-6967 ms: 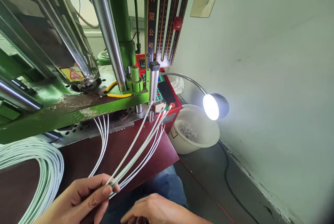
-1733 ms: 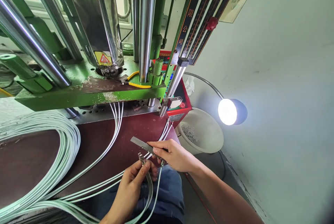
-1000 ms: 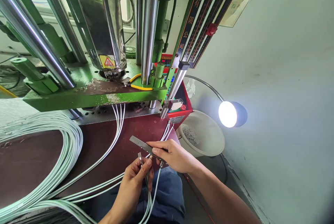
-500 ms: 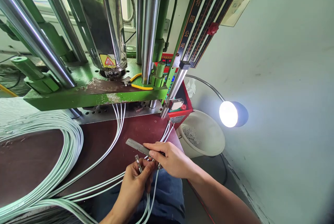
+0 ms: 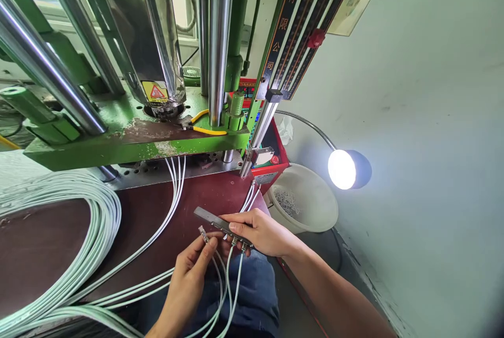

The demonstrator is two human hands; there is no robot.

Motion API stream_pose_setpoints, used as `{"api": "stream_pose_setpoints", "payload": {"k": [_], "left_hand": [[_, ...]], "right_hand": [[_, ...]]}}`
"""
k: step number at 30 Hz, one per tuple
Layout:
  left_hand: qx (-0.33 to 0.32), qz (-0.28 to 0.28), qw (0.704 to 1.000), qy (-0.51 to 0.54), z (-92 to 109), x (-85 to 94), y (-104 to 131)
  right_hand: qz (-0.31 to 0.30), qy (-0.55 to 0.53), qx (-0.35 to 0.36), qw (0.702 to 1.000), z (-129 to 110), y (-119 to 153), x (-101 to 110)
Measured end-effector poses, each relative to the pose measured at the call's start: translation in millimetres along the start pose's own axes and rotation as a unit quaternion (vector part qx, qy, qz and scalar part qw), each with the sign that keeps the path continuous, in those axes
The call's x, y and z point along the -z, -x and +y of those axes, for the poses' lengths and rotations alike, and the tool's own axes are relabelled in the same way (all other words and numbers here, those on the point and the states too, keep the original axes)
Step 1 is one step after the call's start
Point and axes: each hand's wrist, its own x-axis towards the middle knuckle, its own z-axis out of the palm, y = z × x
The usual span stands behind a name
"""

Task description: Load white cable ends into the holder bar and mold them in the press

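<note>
Pinched in the left hand (image 5: 192,268), a cable connector (image 5: 203,234); clamped in the right hand (image 5: 265,235), a flat metal bar (image 5: 214,220)
Both sit by the near edge of the dark-red board (image 5: 207,193), the bar tilted, white cables (image 5: 229,275) along its near side, likely for the left hand's reach

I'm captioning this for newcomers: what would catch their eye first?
Probably the glowing lamp, bright against the pale wall at right. Next, the big green machine filling the upper left, with a coil of pale cable in front of it at lower left. Then, at lower middle, the right hand holding a flat metal bar and the left hand holding a small plug.
</note>
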Motion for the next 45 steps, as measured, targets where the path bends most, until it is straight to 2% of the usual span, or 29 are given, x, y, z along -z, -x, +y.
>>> {"api": "stream_pose_setpoints", "payload": {"k": [5, 14, 16, 20, 22, 23, 27, 29, 33, 40, 45], "left_hand": [[0.015, 0.033, 0.999, -0.012, 7.0, 0.2, 1.5], [0.026, 0.029, 0.999, -0.010, 7.3, -8.2, 5.0], [-0.002, 0.043, 0.999, -0.025, 17.0, -3.3, 2.6], [-0.101, 0.116, 0.988, -0.016, 45.8, 13.2, -4.6], [-0.119, 0.123, 0.985, -0.029, 55.0, 19.1, -7.0], [-0.109, 0.109, 0.987, -0.049, 56.3, 20.2, -7.7], [0.008, -0.038, 0.994, -0.103, 42.1, 10.7, -7.9], [0.045, -0.082, 0.992, -0.088, 31.1, 1.4, -7.1], [0.031, -0.063, 0.994, -0.083, 19.8, -9.8, -5.7], [0.006, -0.024, 0.997, -0.079, 22.0, -10.4, -3.2], [-0.003, -0.002, 0.997, -0.073, 19.6, -15.2, -5.5]], "right_hand": [[0.013, 0.021, -0.011, 1.000, -1.1, 2.7, 6.7], [0.014, 0.069, -0.007, 0.997, -5.7, 1.3, 4.1], [0.015, 0.079, -0.017, 0.997, -6.4, 1.6, 4.2], [-0.009, 0.104, -0.036, 0.994, -6.0, 5.2, 7.4], [-0.015, 0.114, -0.037, 0.993, -5.2, 6.3, 8.7], [-0.012, 0.111, -0.036, 0.993, -5.1, 6.3, 9.0], [0.029, 0.083, -0.023, 0.996, -9.0, 4.4, 7.7], [0.043, 0.076, -0.017, 0.996, -13.0, 4.3, 6.6], [0.041, 0.090, -0.019, 0.995, -16.1, 6.4, 4.5], [0.040, 0.124, -0.012, 0.991, -12.7, 6.9, -1.7], [0.073, 0.170, 0.054, 0.981, -16.7, 8.0, -6.3]]}}
